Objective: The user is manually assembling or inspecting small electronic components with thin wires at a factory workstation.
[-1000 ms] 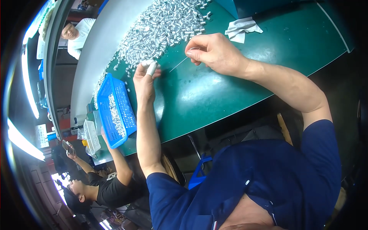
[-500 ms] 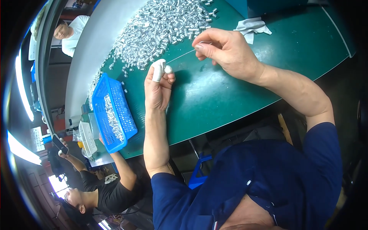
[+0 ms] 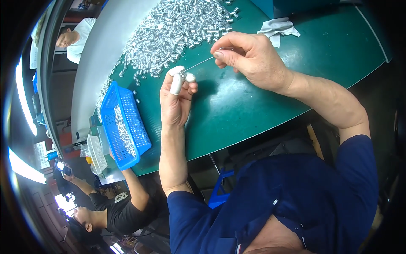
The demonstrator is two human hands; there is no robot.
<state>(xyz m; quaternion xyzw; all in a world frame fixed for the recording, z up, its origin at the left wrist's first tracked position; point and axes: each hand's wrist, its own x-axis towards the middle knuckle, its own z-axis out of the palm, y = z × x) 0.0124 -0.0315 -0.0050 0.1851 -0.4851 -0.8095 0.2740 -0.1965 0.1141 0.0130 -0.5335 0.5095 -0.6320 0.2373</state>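
My left hand [image 3: 175,103] is raised over the green tabletop [image 3: 241,114], with white finger covers on its thumb and fingertips. Those tips are pinched round a small silvery metal piece [image 3: 182,73], mostly hidden by them. To the right, my right hand [image 3: 264,63] pinches a thin straight metal rod [image 3: 201,64] between thumb and forefinger. The rod slants down to the left, and its far end meets the piece at my left fingertips. Whether the tip goes inside the piece, I cannot tell. Beyond both hands lies a big heap of small silvery cylindrical metal parts [image 3: 177,36].
A blue perforated basket [image 3: 141,137] holding small metal parts stands left of my left forearm. A grey-white cloth [image 3: 279,28] lies beyond my right hand. At the lower left a co-worker [image 3: 122,216] in black holds a phone [image 3: 63,167]; another person [image 3: 80,40] is farther back.
My left thumb and fingertips have shifted round the small piece, and the thumb stands more upright. My right hand has barely moved. The co-worker's phone has turned.
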